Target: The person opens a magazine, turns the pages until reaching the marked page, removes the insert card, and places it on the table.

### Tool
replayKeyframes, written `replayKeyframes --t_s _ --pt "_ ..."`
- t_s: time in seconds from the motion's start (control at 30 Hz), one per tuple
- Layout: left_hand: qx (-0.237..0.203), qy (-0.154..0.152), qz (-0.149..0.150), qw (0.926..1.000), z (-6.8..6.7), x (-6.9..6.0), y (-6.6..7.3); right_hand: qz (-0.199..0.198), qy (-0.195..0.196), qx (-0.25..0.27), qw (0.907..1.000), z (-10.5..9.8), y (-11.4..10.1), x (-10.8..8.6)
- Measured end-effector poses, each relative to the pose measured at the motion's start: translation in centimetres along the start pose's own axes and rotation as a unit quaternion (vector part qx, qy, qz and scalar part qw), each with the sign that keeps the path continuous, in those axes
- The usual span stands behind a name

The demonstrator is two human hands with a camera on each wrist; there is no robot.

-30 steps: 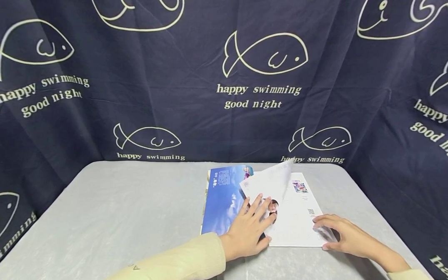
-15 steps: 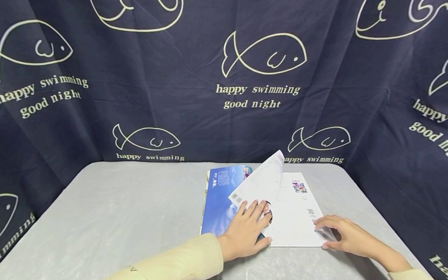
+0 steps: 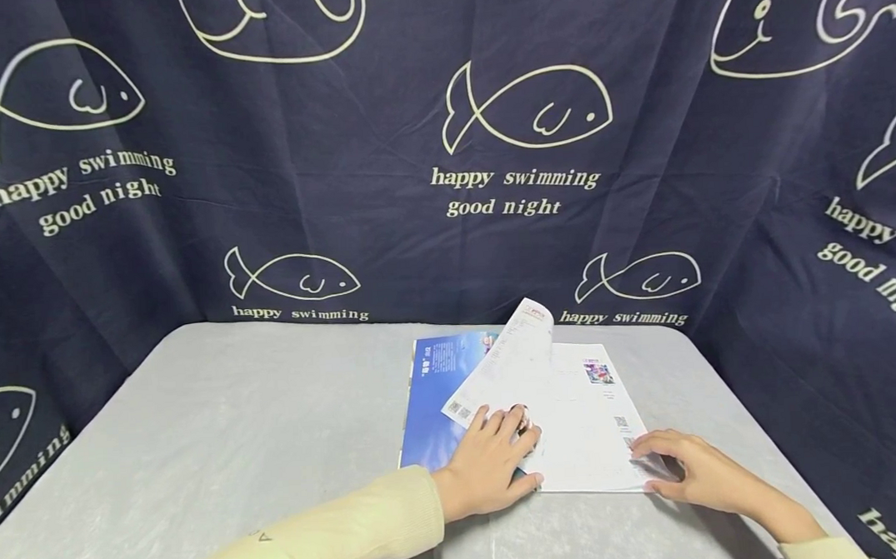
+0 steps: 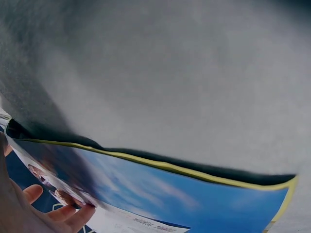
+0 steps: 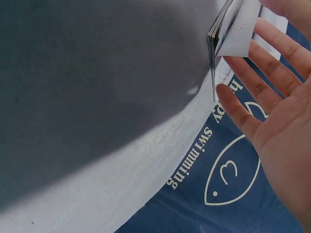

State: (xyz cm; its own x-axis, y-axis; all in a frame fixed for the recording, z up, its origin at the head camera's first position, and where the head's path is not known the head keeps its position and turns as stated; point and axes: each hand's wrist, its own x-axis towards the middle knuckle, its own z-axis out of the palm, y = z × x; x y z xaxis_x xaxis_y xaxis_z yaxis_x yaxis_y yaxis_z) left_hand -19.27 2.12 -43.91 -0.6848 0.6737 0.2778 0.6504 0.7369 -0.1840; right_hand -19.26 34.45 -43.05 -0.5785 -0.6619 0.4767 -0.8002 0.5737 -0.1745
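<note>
An open magazine [image 3: 578,424] lies on the table, with a blue sky-printed page [image 3: 427,405] at its left and a white page at its right. A loose-standing white leaf [image 3: 507,356] is curled over leftward, its far corner raised. My left hand [image 3: 489,465] rests on the magazine near the fold, fingers spread and partly covering a photo. In the left wrist view, the fingertips [image 4: 86,213] touch the page. My right hand [image 3: 696,469] is at the near right corner, fingertips touching the page edge. The right wrist view shows its fairly straight fingers beside the curled page corner [image 5: 240,39].
A pale grey cloth covers the table [image 3: 274,420], which extends well to the left of the magazine. Behind and at both sides hangs a dark blue curtain [image 3: 384,190] with fish drawings and lettering.
The raised white leaf has swung leftward over the blue page, revealing small codes at its corner and covering more of the photo. Both hands have stayed nearly in place.
</note>
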Motion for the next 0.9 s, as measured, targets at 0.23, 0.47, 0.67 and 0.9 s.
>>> replayKeyframes --t_s 0.23,0.47,0.67,0.9 --pt "0.008 -0.008 -0.007 0.9999 0.23 -0.14 -0.02 0.011 0.0 0.004 0.9999 -0.09 -0.1 -0.1" --pt "0.021 -0.019 -0.012 0.9995 0.47 -0.18 -0.25 0.018 0.003 0.007 0.9998 -0.16 -0.1 -0.2" --pt "0.027 -0.013 -0.001 0.9996 0.49 -0.11 -0.52 0.024 0.003 0.008 0.9997 -0.21 -0.08 -0.18" --pt "0.015 -0.014 0.027 0.9994 0.3 0.02 -0.85 0.029 0.006 0.001 0.9995 -0.28 -0.13 -0.02"
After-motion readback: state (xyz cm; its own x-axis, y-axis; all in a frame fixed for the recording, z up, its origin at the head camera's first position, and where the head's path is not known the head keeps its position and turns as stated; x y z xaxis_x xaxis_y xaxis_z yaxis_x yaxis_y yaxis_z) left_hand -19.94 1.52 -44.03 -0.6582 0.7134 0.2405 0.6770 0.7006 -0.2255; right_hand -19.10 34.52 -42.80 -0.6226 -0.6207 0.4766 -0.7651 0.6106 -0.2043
